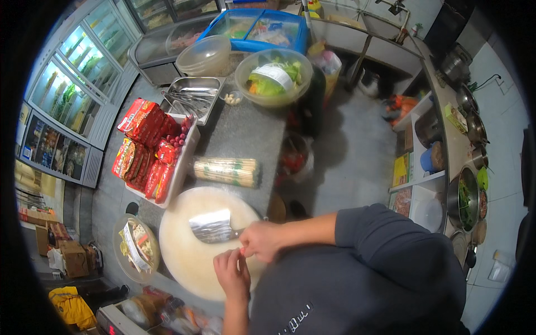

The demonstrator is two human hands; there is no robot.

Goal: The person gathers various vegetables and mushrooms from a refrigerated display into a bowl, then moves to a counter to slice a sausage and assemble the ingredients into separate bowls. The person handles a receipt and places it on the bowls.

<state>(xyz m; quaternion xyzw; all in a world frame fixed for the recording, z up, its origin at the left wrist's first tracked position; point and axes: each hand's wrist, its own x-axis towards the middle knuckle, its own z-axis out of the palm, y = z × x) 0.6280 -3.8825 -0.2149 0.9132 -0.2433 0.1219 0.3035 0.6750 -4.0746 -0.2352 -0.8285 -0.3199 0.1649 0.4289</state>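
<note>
Over the near right part of a round, pale cutting board [184, 251], my hands meet fingertip to fingertip. My right hand [263, 240] pinches a small pink-red item [243, 251], mostly hidden by the fingers. My left hand [232, 272], just below it, has its fingertips curled at the same item. Flat on the board lies a cleaver [211, 226] with a broad shiny blade. Its dark handle points towards my right hand and passes partly out of sight behind it.
Beyond the board lie a bundle of wooden skewers [226, 171] and a white bin [184, 167] of red-packaged noodles. A bowl of sliced food [138, 247] stands left, a bowl of greens [274, 79] at the far end. A steel tray [197, 92] holds utensils.
</note>
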